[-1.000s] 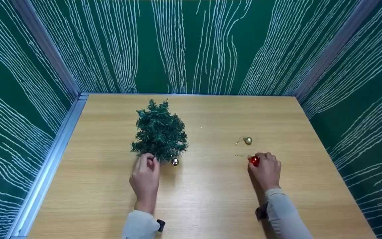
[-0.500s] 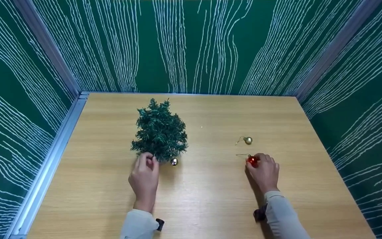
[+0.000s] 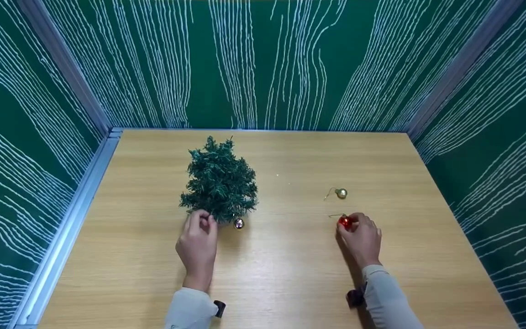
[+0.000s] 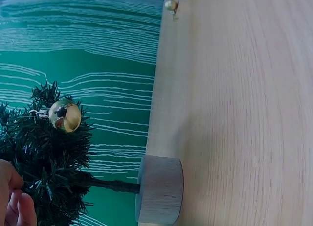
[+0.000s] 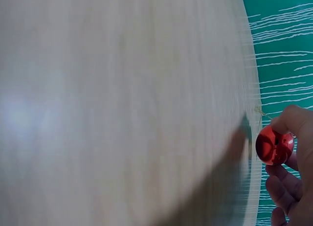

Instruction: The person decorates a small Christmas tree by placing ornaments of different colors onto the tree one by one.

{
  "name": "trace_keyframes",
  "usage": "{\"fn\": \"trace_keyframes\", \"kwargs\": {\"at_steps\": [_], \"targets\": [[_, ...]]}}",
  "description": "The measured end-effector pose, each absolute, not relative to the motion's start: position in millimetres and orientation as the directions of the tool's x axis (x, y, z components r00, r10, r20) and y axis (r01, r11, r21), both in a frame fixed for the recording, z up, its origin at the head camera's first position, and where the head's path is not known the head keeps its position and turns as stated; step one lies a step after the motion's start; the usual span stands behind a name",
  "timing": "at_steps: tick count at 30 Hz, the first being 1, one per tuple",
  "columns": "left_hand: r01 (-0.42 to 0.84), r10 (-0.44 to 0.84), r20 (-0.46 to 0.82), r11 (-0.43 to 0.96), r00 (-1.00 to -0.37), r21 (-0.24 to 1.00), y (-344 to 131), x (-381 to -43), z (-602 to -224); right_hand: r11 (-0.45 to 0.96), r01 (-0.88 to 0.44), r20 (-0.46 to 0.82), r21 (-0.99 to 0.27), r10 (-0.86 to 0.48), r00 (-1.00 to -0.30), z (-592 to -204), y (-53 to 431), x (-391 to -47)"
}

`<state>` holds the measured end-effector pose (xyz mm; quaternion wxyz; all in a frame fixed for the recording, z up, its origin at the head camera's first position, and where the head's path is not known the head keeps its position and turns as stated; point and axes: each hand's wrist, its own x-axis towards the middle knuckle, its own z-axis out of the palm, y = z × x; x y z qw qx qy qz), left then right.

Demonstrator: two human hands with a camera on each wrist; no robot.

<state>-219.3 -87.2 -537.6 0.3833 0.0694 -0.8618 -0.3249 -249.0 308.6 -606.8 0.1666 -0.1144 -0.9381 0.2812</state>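
One gold ball (image 3: 239, 223) is up, 5 o'clock on the tree (image 3: 221, 178). Left hand (image 3: 197, 246) seems to pinch it near 7, right hand (image 3: 364, 237) grips the red ball (image 3: 344, 222), toward 4. Guessing that plus the loose gold ball (image 3: 342, 193) at 3 remain.

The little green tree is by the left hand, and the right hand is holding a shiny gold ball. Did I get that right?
Almost! The ball in the right hand is red, not gold; the right wrist view shows that red ball clearly. The little green tree is by the left hand, just as you said.
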Motion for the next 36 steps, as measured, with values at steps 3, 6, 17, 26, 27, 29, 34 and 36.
{"fn": "trace_keyframes", "kwargs": {"at_steps": [3, 6, 17, 26, 27, 29, 34, 36], "targets": [[0.123, -0.373, 0.605, 0.775, -0.704, 0.620, -87.9, -219.6, -537.5, 0.803, 0.130, 0.237, -0.581, 0.320, -0.917, -606.4, 307.1, -248.5], [0.115, -0.376, 0.593, 0.771, -0.712, 0.626, -88.5, -220.2, -536.7, 0.800, 0.129, 0.239, -0.586, 0.322, -0.916, -605.8, 305.4, -247.7], [0.084, -0.443, 0.498, 0.679, -0.745, 0.729, -92.0, -222.8, -532.6, 0.602, 0.168, 0.125, -0.781, 0.413, -0.902, -603.0, 290.8, -247.3], [0.057, -0.473, 0.456, 0.645, -0.754, 0.762, -94.2, -223.6, -531.1, 0.383, 0.192, 0.014, -0.903, 0.473, -0.881, -595.4, 275.6, -246.8], [0.051, -0.477, 0.451, 0.642, -0.755, 0.765, -94.3, -223.4, -530.8, 0.367, 0.191, 0.008, -0.910, 0.477, -0.879, -594.6, 273.9, -246.7], [0.042, -0.482, 0.441, 0.638, -0.757, 0.769, -94.5, -223.3, -530.5, 0.340, 0.186, 0.001, -0.922, 0.482, -0.876, -593.1, 270.9, -246.0], [0.033, -0.486, 0.432, 0.634, -0.760, 0.773, -95.0, -222.8, -530.1, 0.288, 0.158, 0.002, -0.944, 0.484, -0.875, -591.7, 266.2, -243.6], [0.035, -0.486, 0.436, 0.637, -0.757, 0.770, -95.4, -222.7, -530.1, 0.282, 0.149, 0.005, -0.948, 0.479, -0.878, -591.8, 265.1, -242.3]]}}
